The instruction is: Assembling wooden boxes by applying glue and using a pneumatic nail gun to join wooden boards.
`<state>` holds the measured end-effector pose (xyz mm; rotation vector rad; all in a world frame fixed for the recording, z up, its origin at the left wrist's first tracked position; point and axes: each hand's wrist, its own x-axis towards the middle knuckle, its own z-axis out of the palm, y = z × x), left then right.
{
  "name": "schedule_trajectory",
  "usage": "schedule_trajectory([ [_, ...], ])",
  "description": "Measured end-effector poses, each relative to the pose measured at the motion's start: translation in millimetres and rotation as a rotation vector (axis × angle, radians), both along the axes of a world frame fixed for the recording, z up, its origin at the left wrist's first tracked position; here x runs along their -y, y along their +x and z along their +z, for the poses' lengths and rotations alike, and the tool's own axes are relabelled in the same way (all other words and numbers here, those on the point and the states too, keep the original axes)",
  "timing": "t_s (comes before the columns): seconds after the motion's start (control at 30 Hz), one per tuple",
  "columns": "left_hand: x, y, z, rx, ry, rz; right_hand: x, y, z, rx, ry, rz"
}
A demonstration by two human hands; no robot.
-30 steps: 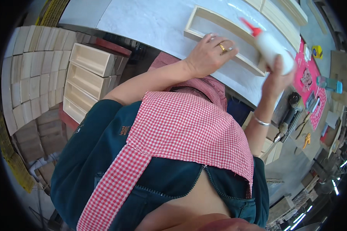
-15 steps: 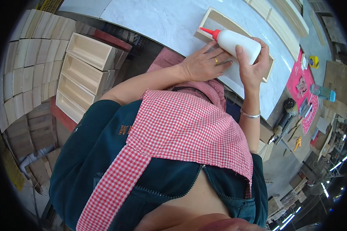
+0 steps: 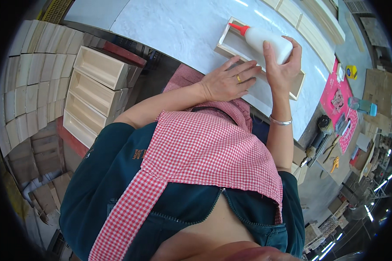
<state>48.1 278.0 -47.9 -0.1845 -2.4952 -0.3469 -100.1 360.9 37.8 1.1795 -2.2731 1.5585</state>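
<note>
My right hand (image 3: 287,61) is wrapped around a white squeeze glue bottle (image 3: 265,43) with a red pointed nozzle. The bottle is tilted, its nozzle aimed left over the far left corner of a narrow pale wooden frame (image 3: 220,50). That frame lies on the marbled white tabletop (image 3: 174,35), partly hidden by the bottle and both hands. My left hand (image 3: 231,80) rests at the frame's near long side with its fingers stretched out and slightly apart, a gold ring on one of them. Whether glue comes out cannot be made out.
Long wooden strips (image 3: 307,30) lie along the table's far side. To the left are stacked open wooden boxes (image 3: 91,89) and a tall pile of wood blocks (image 3: 30,74). At the right sit a pink cloth (image 3: 335,93), a teal-lidded container (image 3: 362,105), a yellow tub (image 3: 351,72) and orange-handled pliers (image 3: 335,164).
The frame and both hands sit slightly lower in view, the frame also a little to the left. The bottle's nozzle is now nearer the frame's far left corner. My grip is unchanged.
</note>
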Motion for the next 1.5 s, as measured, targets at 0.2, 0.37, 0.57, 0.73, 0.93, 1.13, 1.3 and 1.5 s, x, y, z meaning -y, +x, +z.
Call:
schedule_trajectory([
  [0.2,0.0,-0.8,-3.2,-0.002,-0.005,0.0,7.3,-9.6,3.3,-0.08,-0.006,-0.052],
  [0.37,-0.6,-1.0,-5.3,0.002,0.0,-0.001,-6.4,-13.7,9.3,-0.051,0.055,-0.119],
  [0.57,-1.1,0.0,-3.8,0.041,-0.029,-0.001,-40.7,-23.4,15.8,-0.051,0.083,-0.234],
  [0.73,-0.9,-0.8,-1.9,0.013,-0.034,-0.011,-71.1,-28.0,21.2,-0.015,0.105,-0.334],
  [0.93,-4.3,-1.2,-1.3,0.042,-0.037,-0.001,-110.0,-38.7,24.0,-0.047,0.107,-0.404],
  [1.13,-5.9,-2.3,-1.5,0.033,-0.024,0.015,-146.3,-51.0,22.5,-0.046,0.119,-0.499],
  [1.3,-6.3,-2.7,-1.4,0.028,-0.022,0.022,-164.2,-54.3,24.4,-0.054,0.107,-0.551],
  [1.5,-6.8,-2.5,-0.3,0.025,-0.043,0.033,-178.4,-58.3,23.3,-0.053,0.102,-0.598],
])
